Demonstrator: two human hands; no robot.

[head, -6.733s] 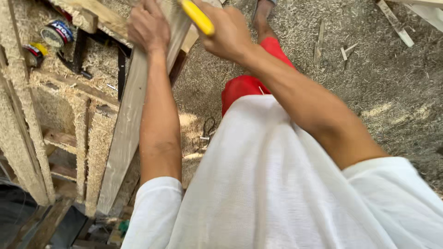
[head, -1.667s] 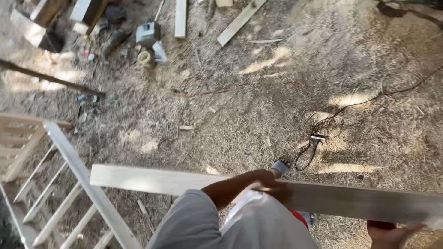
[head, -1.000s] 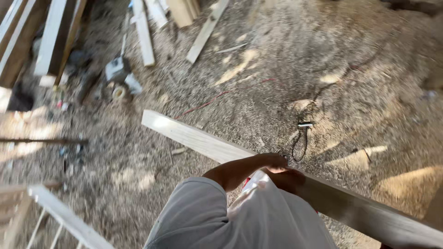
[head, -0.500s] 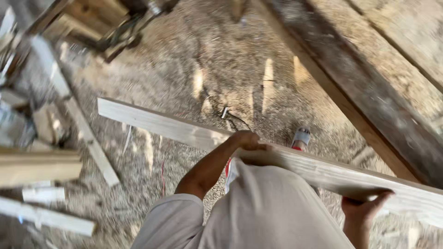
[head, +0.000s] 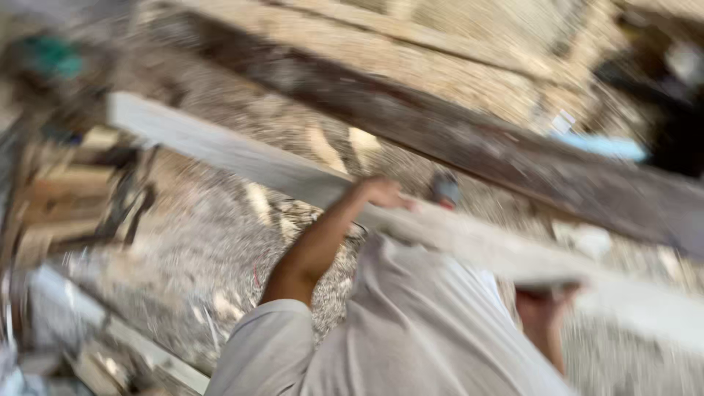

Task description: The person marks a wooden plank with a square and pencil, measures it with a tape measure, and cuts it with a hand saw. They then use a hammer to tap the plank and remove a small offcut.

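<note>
A: While blur smears everything, the right hand [head: 546, 297] cups the pale plank [head: 293, 172] from beneath, by the person's chest.

B: Left hand [head: 381, 192] wraps its top edge. Judgement: keep both grips firm, clearing the dark beam [head: 477, 147] beyond.

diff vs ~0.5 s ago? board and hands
The view swung and blurred; the dark beam now crosses the whole top. The pale board runs across the frame as before. Both grips unchanged: left hand on its top edge, right hand under it.
</note>
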